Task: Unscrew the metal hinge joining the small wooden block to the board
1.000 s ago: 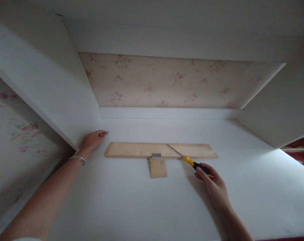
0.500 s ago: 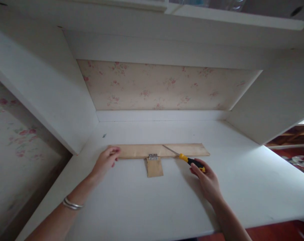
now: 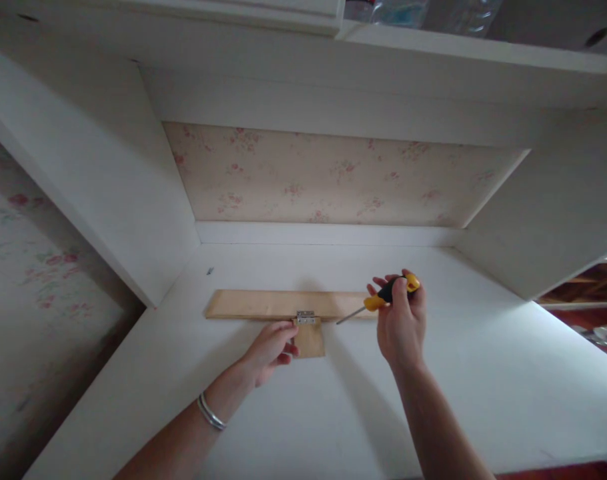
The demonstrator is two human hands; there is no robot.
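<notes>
In the head view, the only one given, a long wooden board [image 3: 258, 304] and a small wooden block [image 3: 311, 340] are seen lying on the white tabletop [image 3: 333, 420], the block at the near edge of the board. A metal hinge [image 3: 306, 317] is laid across the place where they meet. From this, the pieces can be judged to be already set in position; whether every screw of the hinge is driven in, or some are left, cannot be told. The left edge of the block is touched by the left hand [image 3: 269, 353], its fingers partly curled; whether the block is really pinched cannot be told. The screwdriver [image 3: 373, 304] is gripped by its handle in the right hand [image 3: 401, 327], and its tip is held to the right of the hinge, apart from it.

Counted are one board, one block, one hinge, one screwdriver and two hands. Beyond the left end of the board, one little group of small metal pieces [image 3: 210, 271] is seen, too small to be counted singly.
</notes>
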